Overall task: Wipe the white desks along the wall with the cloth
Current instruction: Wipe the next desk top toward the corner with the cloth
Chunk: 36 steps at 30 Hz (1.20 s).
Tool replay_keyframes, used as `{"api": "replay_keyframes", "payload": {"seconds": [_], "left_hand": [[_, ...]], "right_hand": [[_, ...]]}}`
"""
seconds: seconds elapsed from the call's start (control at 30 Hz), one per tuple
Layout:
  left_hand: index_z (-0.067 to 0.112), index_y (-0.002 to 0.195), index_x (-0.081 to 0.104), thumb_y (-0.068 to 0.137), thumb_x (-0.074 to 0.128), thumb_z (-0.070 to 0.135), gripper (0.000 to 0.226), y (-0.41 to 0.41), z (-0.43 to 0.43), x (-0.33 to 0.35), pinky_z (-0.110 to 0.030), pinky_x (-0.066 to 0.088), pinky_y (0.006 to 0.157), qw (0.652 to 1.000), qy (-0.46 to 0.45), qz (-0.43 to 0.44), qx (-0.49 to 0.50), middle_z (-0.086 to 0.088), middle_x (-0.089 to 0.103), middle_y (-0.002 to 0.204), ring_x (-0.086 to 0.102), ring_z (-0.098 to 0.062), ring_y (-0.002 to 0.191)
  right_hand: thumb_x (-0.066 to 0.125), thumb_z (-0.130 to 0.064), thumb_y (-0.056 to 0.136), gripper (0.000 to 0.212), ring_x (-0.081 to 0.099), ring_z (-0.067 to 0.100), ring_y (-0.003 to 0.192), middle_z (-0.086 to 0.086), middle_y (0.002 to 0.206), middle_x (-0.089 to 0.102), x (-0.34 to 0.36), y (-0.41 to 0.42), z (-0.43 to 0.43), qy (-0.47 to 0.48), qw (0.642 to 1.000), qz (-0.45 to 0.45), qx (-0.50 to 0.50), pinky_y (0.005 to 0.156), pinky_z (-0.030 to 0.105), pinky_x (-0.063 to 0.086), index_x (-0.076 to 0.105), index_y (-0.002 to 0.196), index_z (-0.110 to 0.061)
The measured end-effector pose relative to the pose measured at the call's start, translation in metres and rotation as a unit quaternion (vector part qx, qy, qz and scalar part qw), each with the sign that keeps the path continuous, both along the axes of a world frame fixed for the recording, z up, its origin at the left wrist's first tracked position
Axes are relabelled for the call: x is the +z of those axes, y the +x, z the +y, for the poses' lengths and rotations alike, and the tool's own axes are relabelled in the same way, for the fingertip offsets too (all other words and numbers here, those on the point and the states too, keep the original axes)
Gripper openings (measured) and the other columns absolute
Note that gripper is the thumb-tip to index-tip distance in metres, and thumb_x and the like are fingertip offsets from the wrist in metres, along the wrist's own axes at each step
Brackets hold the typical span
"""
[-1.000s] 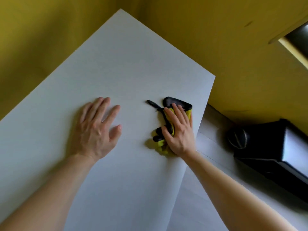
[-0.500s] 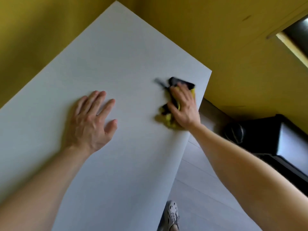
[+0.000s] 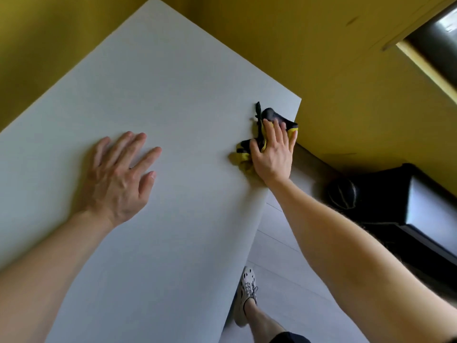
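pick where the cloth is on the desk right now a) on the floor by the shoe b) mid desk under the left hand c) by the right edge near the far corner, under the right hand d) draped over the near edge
C: the right hand presses the black and yellow cloth flat by the right edge of the white desk, near its far corner; the left hand lies bare.

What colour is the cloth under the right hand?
The cloth is yellow and black, head view.

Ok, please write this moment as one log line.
left hand: flat on desk | right hand: presses cloth near right edge
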<state>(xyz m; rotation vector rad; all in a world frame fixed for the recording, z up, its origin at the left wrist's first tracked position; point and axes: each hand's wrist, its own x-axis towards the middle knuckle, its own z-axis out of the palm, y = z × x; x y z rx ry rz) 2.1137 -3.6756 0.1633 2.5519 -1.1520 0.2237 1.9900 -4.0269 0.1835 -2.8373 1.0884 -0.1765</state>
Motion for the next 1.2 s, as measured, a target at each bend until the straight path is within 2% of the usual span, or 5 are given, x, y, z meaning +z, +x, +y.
{"api": "replay_keyframes", "payload": {"seconds": [0.23,0.47,0.73,1.0,1.2], "left_hand": [[0.005,0.125,0.066,0.095,0.053,0.024,0.038,-0.02,-0.076,0.023,-0.06,0.044,0.108,0.999,0.001,0.015,-0.05,-0.021,0.063,0.129,0.061,-0.045,0.119],[0.011,0.149,0.06,0.104,0.049,0.035,0.052,-0.034,-0.112,0.002,-0.06,0.03,0.125,0.996,0.003,0.019,-0.081,-0.021,0.052,0.157,0.048,-0.043,0.146],[0.01,0.147,0.064,0.1,0.054,0.032,0.053,-0.035,-0.114,0.001,-0.062,0.03,0.125,0.996,-0.005,0.034,-0.083,-0.021,0.052,0.157,0.048,-0.044,0.147],[0.01,0.148,0.065,0.102,0.053,0.031,0.052,-0.037,-0.114,-0.002,-0.063,0.032,0.125,0.997,-0.002,0.028,-0.07,-0.019,0.053,0.159,0.05,-0.042,0.148],[0.011,0.149,0.064,0.102,0.049,0.032,0.054,-0.036,-0.112,-0.001,-0.065,0.033,0.124,0.996,0.017,0.03,-0.079,-0.018,0.051,0.162,0.049,-0.041,0.15]], "right_hand": [[0.068,-0.047,0.098,0.077,0.013,0.023,0.169,0.002,0.179,0.027,0.01,-0.076,0.075,0.072,0.939,0.006,0.337,0.136,0.056,0.005,0.043,0.167,-0.023],[0.038,-0.066,0.092,0.084,0.015,0.027,0.167,0.008,0.173,0.039,0.001,0.037,-0.072,-0.005,0.999,0.005,-0.036,0.136,0.053,0.0,0.045,0.162,-0.022],[0.055,-0.066,0.1,0.079,0.008,0.019,0.169,0.003,0.18,0.023,0.004,-0.044,-0.022,0.066,0.98,0.008,0.19,0.135,0.058,0.004,0.039,0.167,-0.028],[0.036,-0.074,0.091,0.089,0.018,0.026,0.167,0.007,0.178,0.027,0.002,0.078,-0.114,0.047,0.998,-0.022,-0.047,0.134,0.055,0.009,0.037,0.167,-0.028],[0.059,-0.069,0.098,0.081,0.012,0.024,0.169,0.005,0.18,0.024,0.003,-0.001,-0.019,0.062,0.948,0.001,0.312,0.136,0.051,0.009,0.04,0.167,-0.03]]}}
